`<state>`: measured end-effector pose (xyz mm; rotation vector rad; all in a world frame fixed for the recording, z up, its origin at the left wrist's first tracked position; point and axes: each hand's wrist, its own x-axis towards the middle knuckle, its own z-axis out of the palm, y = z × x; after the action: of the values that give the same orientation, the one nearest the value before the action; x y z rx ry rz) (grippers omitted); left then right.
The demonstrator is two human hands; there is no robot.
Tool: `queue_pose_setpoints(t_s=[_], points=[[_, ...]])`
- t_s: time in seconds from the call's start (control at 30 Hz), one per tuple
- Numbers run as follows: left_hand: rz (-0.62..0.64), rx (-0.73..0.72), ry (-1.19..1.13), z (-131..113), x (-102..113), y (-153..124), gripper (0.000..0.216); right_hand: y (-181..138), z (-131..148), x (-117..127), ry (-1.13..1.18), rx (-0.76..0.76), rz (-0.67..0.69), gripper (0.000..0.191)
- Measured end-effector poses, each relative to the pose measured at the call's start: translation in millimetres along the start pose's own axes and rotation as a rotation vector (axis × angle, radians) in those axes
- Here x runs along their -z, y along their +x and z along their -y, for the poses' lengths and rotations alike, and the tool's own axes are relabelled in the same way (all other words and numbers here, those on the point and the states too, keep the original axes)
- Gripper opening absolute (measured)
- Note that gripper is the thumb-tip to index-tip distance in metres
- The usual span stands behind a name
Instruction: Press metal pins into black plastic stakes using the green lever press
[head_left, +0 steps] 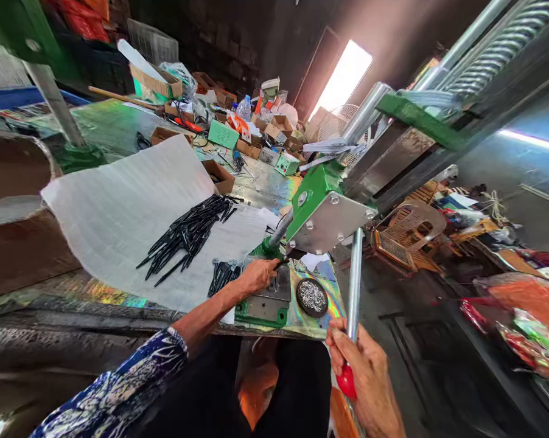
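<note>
My left hand [258, 275] is closed on the end of a slim black part [281, 264], at the base plate [268, 309] of a green hand press [318, 182]. The fingers hide most of that part. My right hand [366, 371] wraps round the press's metal lever [355, 280], just above and beside its red knob [346, 382]. Right of the base plate, small silver metal pins [311, 295] fill a round dark dish [313, 315]. A large pile of long black pointed parts [183, 234] lies on white sheeting [132, 182], and a smaller bunch [222, 277] lies near my left wrist.
An open cardboard box [23, 255] stands at the left edge. Small boxes, a green box [223, 134] and a bottle [244, 108] clutter the table's back. A second green press column [58, 103] rises at left. Chairs [406, 234] and bagged goods stand to the right.
</note>
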<state>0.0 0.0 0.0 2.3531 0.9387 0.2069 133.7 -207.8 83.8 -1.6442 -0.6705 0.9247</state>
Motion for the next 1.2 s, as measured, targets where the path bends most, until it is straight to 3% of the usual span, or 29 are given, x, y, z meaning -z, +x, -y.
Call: queue_pose_setpoints(t_s=[0.23, 0.43, 0.63, 0.8, 0.93, 1.2], points=[[-0.066, -0.038, 0.027, 6.0, -7.3, 3.0, 0.038, 20.4, -18.6, -11.1, -0.043, 0.100, -0.020, 0.039], [-0.072, -0.051, 0.010, 7.8, -12.5, 2.4, 0.028, 20.4, -18.2, -12.3, -0.132, 0.066, -0.067, 0.040], [-0.081, -0.040, 0.013, 10.2, -18.4, 3.1, 0.025, 33.2, -31.2, -26.1, -0.109, 0.168, -0.260, 0.047], [-0.050, -0.061, 0.028, 14.8, -16.8, 6.0, 0.029, 37.5, -35.2, -28.7, -0.079, 0.159, -0.215, 0.041], [-0.066, -0.067, 0.049, 8.5, -13.3, 4.8, 0.030, 24.1, -19.3, -21.2, -0.081, 0.138, -0.161, 0.044], [-0.081, -0.022, 0.162, -2.2, -11.6, -3.8, 0.028, -25.6, 41.1, 2.0, -0.271, -0.022, -0.101, 0.069]])
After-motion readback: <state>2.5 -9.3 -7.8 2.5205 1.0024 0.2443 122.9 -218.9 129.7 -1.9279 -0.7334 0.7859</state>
